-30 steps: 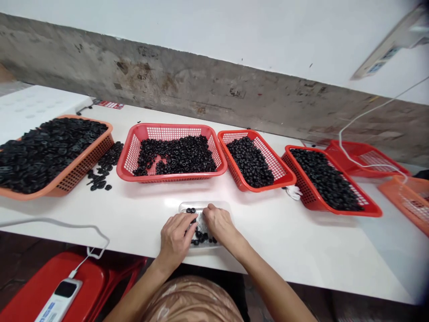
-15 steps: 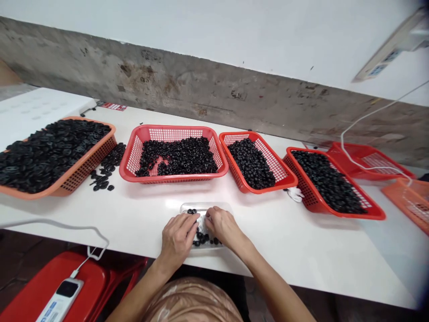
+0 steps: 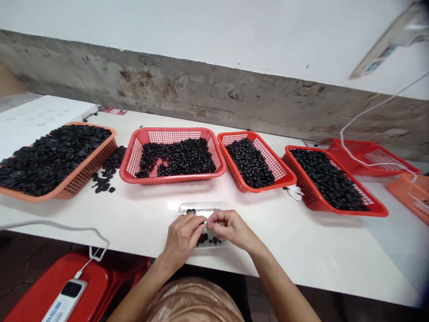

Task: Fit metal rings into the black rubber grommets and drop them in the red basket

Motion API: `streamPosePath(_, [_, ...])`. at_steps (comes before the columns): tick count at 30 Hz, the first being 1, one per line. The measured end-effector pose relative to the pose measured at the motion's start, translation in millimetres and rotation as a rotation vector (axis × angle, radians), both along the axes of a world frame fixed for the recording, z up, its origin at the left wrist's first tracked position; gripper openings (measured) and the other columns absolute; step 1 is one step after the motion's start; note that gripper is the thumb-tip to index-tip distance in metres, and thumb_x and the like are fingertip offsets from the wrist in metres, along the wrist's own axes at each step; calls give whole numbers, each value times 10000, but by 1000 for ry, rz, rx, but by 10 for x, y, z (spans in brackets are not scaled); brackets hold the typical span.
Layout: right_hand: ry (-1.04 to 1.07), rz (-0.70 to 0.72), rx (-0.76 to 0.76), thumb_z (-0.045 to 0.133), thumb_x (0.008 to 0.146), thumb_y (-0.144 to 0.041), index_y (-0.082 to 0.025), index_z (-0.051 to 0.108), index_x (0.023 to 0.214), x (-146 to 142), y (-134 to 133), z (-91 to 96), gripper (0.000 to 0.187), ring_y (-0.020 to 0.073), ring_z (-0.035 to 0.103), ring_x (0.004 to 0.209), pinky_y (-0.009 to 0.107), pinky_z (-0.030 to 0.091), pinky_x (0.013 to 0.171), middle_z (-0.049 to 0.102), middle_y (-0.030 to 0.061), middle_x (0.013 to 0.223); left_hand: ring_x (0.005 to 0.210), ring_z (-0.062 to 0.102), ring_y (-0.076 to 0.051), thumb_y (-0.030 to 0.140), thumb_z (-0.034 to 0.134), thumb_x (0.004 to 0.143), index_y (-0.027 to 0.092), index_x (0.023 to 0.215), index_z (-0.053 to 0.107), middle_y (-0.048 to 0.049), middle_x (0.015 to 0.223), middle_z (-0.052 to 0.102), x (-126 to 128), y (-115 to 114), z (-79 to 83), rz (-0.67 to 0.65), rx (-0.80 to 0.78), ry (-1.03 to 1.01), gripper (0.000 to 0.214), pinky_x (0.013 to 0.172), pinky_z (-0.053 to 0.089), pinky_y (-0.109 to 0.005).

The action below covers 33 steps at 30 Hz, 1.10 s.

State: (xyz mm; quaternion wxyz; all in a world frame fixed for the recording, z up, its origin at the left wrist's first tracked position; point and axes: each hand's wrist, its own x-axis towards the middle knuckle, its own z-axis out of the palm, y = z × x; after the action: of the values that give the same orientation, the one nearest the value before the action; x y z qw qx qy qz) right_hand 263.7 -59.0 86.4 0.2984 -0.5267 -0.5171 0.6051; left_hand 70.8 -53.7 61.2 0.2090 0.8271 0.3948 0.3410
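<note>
My left hand (image 3: 184,233) and my right hand (image 3: 233,229) meet fingertip to fingertip over a shallow clear plastic tray (image 3: 183,206). Thumb and fingers of each hand are pinched together. Something tiny and pale shows where the fingertips meet, with a bit of black beside it; its kind is too small to tell. In the tray below lie several small black rings (image 3: 203,240), partly covered by the hands. A few more rings sit at the tray's far left end.
Beyond the tray stand a pink basket (image 3: 172,180) and red baskets (image 3: 246,187) (image 3: 310,199) of small black rings. An orange basket (image 3: 83,172) holds flat black pieces, with loose black pieces (image 3: 104,181) beside it. A power bank (image 3: 65,300) lies on a red stool (image 3: 30,290).
My right hand has drawn back from inside the tray, and its fingertips now meet those of my left hand. The left hand has shifted slightly right. The camera view has tilted a little.
</note>
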Motion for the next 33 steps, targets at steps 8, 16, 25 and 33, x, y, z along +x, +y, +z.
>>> streamPosePath(8, [123,-72,-32,694,782,-483,-127,702,810,1,-22,-52,357,66,479,453,179,354,456,592,-17,565,764,628,-170,218,485,984,193,1011,660,-40,824,679,41,1,48,31,17,-14,179,730,464,-299])
streamPosePath(16, [7,-341,122,717,757,-476,-136,735,925,27,-50,-200,380,107,499,465,231,412,474,607,-5,569,706,596,-139,282,484,982,202,924,639,-12,805,644,47,26,102,103,-254,-121,184,645,437,-246])
streamPosePath(25, [-148,-143,531,576,935,-300,-237,739,1017,-111,-210,7,193,161,647,803,268,518,737,709,56,951,637,543,-125,374,559,929,183,912,656,-4,739,626,48,-2,116,47,-593,-334,215,617,432,-237])
streamPosePath(33, [-104,-282,496,527,971,-346,-215,681,994,-114,-251,-14,204,99,549,559,216,469,540,637,23,854,668,569,-123,462,659,846,146,1004,753,-60,823,690,33,9,129,-24,-990,-730,365,655,464,-252])
